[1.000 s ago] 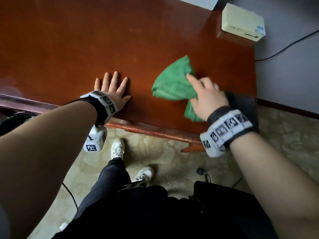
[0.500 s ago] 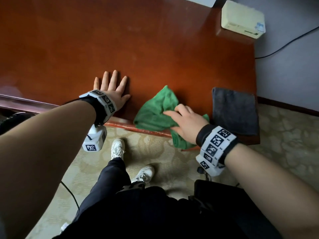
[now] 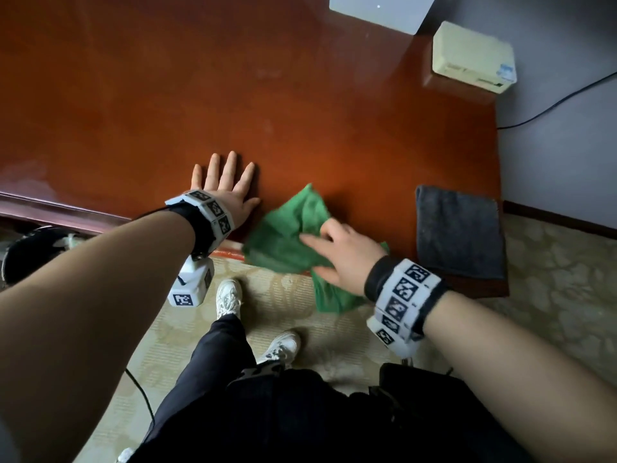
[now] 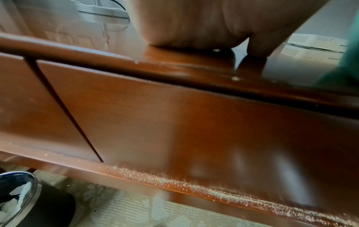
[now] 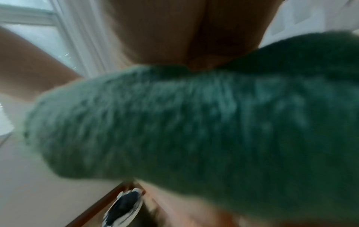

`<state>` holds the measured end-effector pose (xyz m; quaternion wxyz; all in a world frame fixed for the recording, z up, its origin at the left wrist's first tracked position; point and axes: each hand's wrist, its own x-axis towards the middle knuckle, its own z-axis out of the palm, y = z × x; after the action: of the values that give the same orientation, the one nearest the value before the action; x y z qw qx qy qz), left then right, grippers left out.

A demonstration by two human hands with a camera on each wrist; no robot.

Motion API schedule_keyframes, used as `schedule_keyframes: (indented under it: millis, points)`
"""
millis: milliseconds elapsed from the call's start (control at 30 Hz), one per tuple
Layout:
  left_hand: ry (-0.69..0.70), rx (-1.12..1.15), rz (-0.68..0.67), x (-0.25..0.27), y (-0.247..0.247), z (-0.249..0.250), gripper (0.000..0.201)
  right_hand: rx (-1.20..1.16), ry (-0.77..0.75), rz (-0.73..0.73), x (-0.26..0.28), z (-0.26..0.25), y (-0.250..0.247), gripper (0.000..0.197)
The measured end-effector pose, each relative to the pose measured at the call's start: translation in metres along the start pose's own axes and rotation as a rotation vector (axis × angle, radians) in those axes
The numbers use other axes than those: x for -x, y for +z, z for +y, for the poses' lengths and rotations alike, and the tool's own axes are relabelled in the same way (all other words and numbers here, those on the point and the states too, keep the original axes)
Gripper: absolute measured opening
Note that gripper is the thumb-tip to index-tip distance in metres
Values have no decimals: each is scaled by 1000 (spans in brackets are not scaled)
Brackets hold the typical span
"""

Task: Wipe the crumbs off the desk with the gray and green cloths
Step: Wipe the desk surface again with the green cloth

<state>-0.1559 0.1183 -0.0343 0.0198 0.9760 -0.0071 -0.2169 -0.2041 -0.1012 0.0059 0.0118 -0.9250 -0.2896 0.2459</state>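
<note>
My left hand (image 3: 227, 185) lies flat and open on the red-brown desk (image 3: 233, 95) near its front edge. My right hand (image 3: 340, 259) grips the bunched green cloth (image 3: 287, 235) at the front edge, just right of the left hand. Part of that cloth hangs over the edge. The right wrist view is filled by the blurred green cloth (image 5: 194, 122). A folded gray cloth (image 3: 459, 232) lies untouched on the desk's front right corner. In the left wrist view, fine crumbs (image 4: 174, 182) line a ledge low on the desk front.
A beige box (image 3: 474, 58) sits at the desk's back right corner, with a white panel (image 3: 380, 8) behind it. A black cable (image 3: 551, 105) runs along the floor at right. My shoes (image 3: 228, 295) stand on patterned carpet. A chrome-rimmed bin (image 4: 17, 192) stands at left.
My right hand dragged the green cloth from the desk's middle right to the front edge, uncovering the gray cloth. The left hand stayed flat in place.
</note>
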Motion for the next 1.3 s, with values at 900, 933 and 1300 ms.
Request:
schedule_keyframes:
  millis: [900, 933, 1300]
  points:
    - [-119, 16, -128, -3, -19, -193, 84, -81, 614, 172, -131, -57, -46, 59]
    - [-110, 5, -131, -3, -17, -194, 84, -57, 511, 154, -130, -77, -39, 60]
    - [-63, -20, -200, -7, -22, -199, 85, -266, 576, 346, -143, -74, -69, 56]
